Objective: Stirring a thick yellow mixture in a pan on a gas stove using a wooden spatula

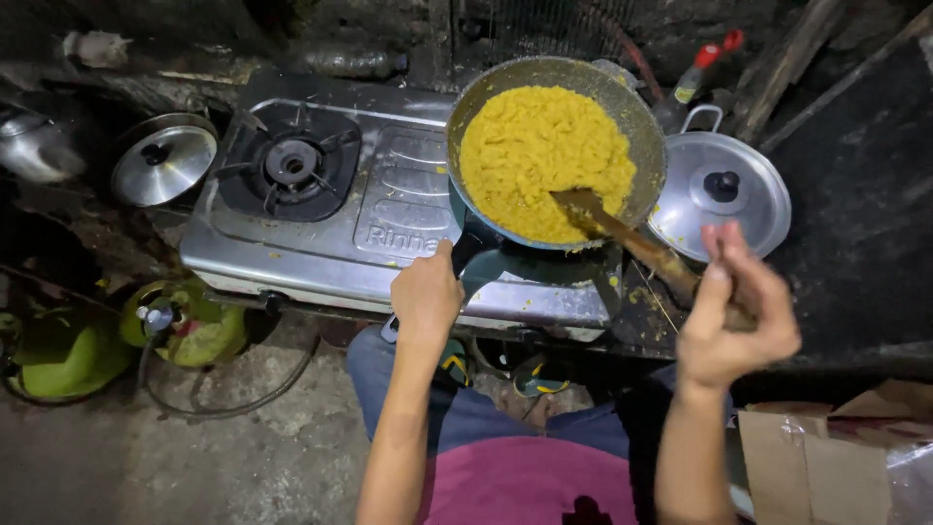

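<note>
Item one: your left hand [426, 292], grip clamped on the dark handle [465, 255] of the frying pan [637, 126], at the front edge of the stove. Item two: your right hand [731, 316], fingers curled together around the near end of a wooden spatula [637, 243]; its blade lies inside the pan, dug into the food at the near right side. Item three: the frying pan, round with a worn rim, sitting on the right burner and filled almost edge to edge with yellow rice [539, 156]. Item four: a two-burner steel gas stove [389, 209], left burner [292, 163] bare, yellow crumbs scattered on its top. Item five: a steel pot lid [748, 209] with a black knob, lying just right of the pan. Item six: a second steel lid [163, 163], left of the stove. Item seven: green gas cylinders [190, 326] on the floor at lower left, hose trailing. Item eight: a red-capped bottle [702, 70] behind the pan. Item nine: torn cardboard [826, 457] at lower right.
</note>
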